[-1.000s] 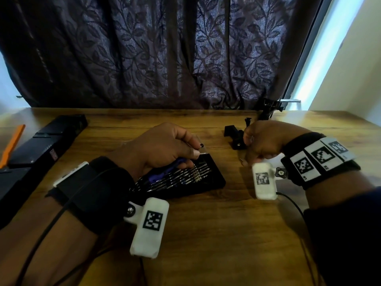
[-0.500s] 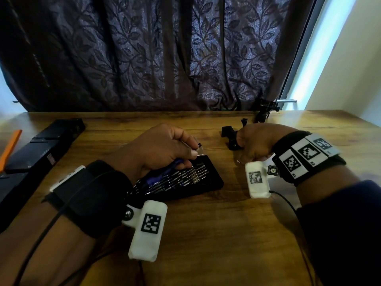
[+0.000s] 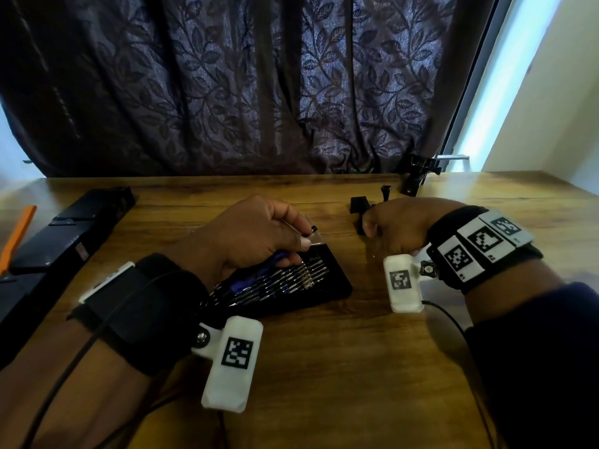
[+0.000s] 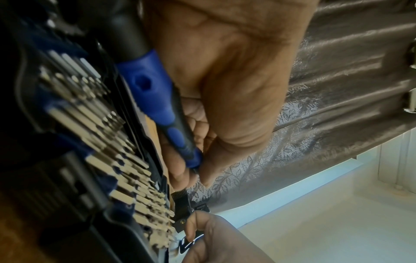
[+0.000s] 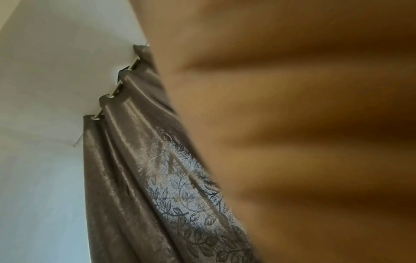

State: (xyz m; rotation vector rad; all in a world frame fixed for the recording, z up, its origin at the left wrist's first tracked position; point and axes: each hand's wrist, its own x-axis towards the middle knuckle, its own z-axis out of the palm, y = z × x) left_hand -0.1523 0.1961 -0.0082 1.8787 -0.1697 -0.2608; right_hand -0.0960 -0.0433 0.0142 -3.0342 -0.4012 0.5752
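My left hand [image 3: 259, 234] grips a blue and black screwdriver [image 4: 162, 106], its handle lying across the palm and its dark tip [image 3: 313, 229] poking out past the fingers. The hand hovers over an open black bit case [image 3: 327, 288] filled with rows of metal bits [image 4: 126, 170]. My right hand [image 3: 398, 225] is curled on a small black mount piece [image 3: 359, 204] on the table just right of the case. The left wrist view shows its thumb against that piece [image 4: 182, 204]. The right wrist view shows only blurred skin [image 5: 315, 142].
The wooden table [image 3: 324, 367] carries long black boxes [image 3: 74, 228] and an orange tool [image 3: 17, 234] at the left. A black clamp mount [image 3: 418, 176] and a small black thumbscrew [image 3: 385, 191] lie at the back right. A dark leaf-patterned curtain [image 3: 259, 85] hangs behind.
Both hands keep their holds. The right hand and the black piece have shifted slightly left in the view; the left hand stays over the case.
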